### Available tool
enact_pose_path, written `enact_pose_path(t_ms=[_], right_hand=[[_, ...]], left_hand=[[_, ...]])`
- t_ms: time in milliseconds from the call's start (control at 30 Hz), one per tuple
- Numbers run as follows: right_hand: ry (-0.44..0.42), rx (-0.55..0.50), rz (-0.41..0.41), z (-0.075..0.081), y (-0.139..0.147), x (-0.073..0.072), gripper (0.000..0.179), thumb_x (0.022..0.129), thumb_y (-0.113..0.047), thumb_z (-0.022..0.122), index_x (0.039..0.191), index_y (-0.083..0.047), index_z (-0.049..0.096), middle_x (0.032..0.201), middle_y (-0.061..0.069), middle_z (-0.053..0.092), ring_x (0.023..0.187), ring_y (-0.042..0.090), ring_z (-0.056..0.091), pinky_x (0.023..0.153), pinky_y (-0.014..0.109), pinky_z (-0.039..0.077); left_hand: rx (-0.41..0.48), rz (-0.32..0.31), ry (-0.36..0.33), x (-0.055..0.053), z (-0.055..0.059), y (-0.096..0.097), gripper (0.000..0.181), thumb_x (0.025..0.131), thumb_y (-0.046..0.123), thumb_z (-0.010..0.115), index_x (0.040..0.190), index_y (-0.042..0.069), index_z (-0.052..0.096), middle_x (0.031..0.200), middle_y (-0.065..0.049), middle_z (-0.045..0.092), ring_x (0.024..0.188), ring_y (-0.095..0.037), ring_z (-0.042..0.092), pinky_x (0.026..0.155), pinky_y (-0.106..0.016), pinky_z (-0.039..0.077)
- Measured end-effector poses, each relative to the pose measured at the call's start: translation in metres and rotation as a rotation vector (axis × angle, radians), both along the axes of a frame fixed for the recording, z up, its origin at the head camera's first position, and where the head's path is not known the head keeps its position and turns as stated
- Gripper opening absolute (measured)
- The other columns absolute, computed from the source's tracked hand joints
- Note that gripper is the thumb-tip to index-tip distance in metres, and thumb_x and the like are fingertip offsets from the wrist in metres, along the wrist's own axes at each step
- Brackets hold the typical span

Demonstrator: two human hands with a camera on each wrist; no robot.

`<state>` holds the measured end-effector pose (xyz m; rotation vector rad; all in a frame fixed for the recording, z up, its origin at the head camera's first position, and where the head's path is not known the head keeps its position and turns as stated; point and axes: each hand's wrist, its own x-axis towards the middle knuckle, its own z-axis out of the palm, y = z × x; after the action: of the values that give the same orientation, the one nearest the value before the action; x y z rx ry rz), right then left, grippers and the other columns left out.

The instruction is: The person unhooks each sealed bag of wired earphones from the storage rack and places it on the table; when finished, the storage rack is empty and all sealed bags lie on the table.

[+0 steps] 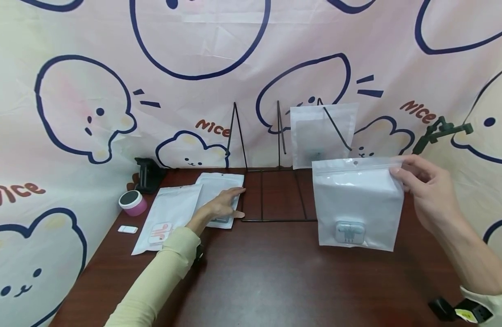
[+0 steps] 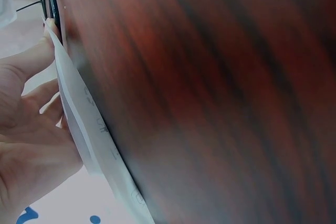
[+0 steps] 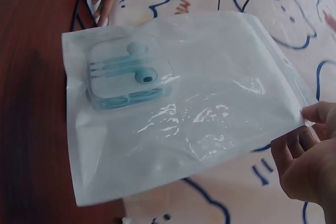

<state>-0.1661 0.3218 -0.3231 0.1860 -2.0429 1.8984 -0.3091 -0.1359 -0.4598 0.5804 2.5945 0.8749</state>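
My right hand (image 1: 428,193) pinches the top right corner of a white zip bag (image 1: 359,195), held up above the table. Through its clear front shows a square case of blue earphones (image 3: 128,72), low in the bag. On the table to the left, my left hand (image 1: 220,204) rests on another white zip bag (image 1: 218,179), its fingers extended and the thumb apart. Beside that lies a larger-looking white bag (image 1: 173,204) holding a case of pink earphones (image 1: 160,232). The left hand covers part of its bag's contents.
A black wire rack (image 1: 262,195) stands at the back, with upright prongs. One white bag (image 1: 322,129) hangs on its right prong. At left are a pink jar (image 1: 134,204), a small white object (image 1: 127,229) and a black stand (image 1: 149,175). A patterned cloth surrounds the table.
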Motion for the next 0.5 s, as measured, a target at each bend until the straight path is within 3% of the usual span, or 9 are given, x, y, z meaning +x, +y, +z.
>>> enact_pose_path(t_ms=[200, 367, 500], right_hand=[[-0.102, -0.018, 0.008, -0.017, 0.021, -0.006, 0.02, 0.1, -0.009, 0.069, 0.117, -0.018, 0.073, 0.105, -0.008, 0.067, 0.096, 0.011, 0.057, 0.073, 0.013, 0.054], [-0.182, -0.117, 0.03, -0.032, 0.042, -0.018, 0.018, 0.102, -0.011, 0.067, 0.118, -0.019, 0.071, 0.11, -0.01, 0.066, 0.094, 0.007, 0.059, 0.072, 0.015, 0.055], [-0.254, -0.152, -0.011, -0.044, 0.058, -0.028, 0.019, 0.102, -0.017, 0.069, 0.121, -0.02, 0.069, 0.115, -0.01, 0.061, 0.097, 0.009, 0.054, 0.071, 0.016, 0.053]], left_hand=[[-0.001, 0.007, -0.006, -0.001, 0.0, 0.0, 0.087, 0.09, 0.015, 0.081, 0.163, 0.008, 0.034, 0.17, -0.015, 0.026, 0.156, -0.042, 0.018, 0.124, -0.059, 0.02], [0.007, 0.005, -0.009, -0.002, -0.001, -0.001, 0.087, 0.09, 0.015, 0.081, 0.163, 0.009, 0.033, 0.17, -0.014, 0.025, 0.156, -0.041, 0.018, 0.124, -0.06, 0.02], [0.009, 0.009, -0.015, -0.001, -0.001, -0.001, 0.087, 0.09, 0.014, 0.081, 0.163, 0.009, 0.033, 0.17, -0.013, 0.026, 0.156, -0.04, 0.018, 0.124, -0.059, 0.021]])
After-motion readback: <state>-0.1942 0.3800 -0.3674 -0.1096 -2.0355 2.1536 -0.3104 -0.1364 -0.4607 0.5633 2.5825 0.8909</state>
